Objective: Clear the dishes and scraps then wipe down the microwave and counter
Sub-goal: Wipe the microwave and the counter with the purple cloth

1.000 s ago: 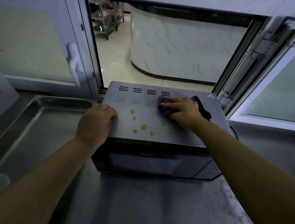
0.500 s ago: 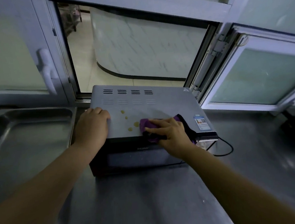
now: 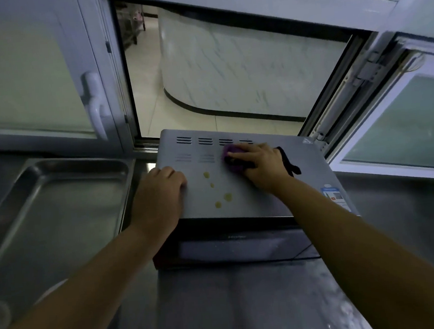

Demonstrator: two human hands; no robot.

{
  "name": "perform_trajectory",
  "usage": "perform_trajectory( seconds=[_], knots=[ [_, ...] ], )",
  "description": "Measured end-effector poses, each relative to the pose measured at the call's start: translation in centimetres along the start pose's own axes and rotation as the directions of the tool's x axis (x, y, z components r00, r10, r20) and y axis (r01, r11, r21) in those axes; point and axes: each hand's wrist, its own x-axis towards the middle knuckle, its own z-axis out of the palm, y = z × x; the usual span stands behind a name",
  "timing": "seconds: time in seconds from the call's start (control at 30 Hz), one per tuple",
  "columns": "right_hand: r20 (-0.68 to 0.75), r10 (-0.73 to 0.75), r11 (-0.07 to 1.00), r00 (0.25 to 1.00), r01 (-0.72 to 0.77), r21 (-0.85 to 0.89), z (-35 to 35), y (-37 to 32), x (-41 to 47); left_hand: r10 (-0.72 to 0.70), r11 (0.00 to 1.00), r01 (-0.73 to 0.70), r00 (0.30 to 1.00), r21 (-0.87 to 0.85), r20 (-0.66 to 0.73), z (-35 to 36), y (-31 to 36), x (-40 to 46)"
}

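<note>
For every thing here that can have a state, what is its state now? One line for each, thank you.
microwave: door shut, top soiled with yellowish spots.
cloth: purple, pressed on the microwave top near the vents.
right hand: holds the cloth.
left hand: rests on the microwave's left top edge.
window: open behind the microwave.
steel tray: lies flat left of the microwave.

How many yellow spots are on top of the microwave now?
4 on the microwave top, between the hands: one farthest back, a small one below it, two near the front edge. The cloth may hide more.
</note>
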Motion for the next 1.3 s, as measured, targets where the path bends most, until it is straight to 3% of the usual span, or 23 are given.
perform_trajectory(
  seconds=[0.5,0.87,1.3],
  knots=[
    [0.027,0.103,0.994,0.994,-0.104,0.034,0.4,0.9,8.7,-0.029,1.000,0.029,0.999,-0.005,-0.033,0.5,-0.3,0.2],
    [0.119,0.004,0.995,0.993,-0.016,0.100,-0.4,-2.5,0.8,-0.012,1.000,0.011,1.000,-0.017,-0.029,0.0,0.0,0.0],
    [0.005,-0.113,0.983,0.994,0.112,0.145,0.3,-7.2,-9.4,-0.025,0.999,0.025,1.000,0.027,-0.009,-0.3,0.0,-0.2]
  ],
)
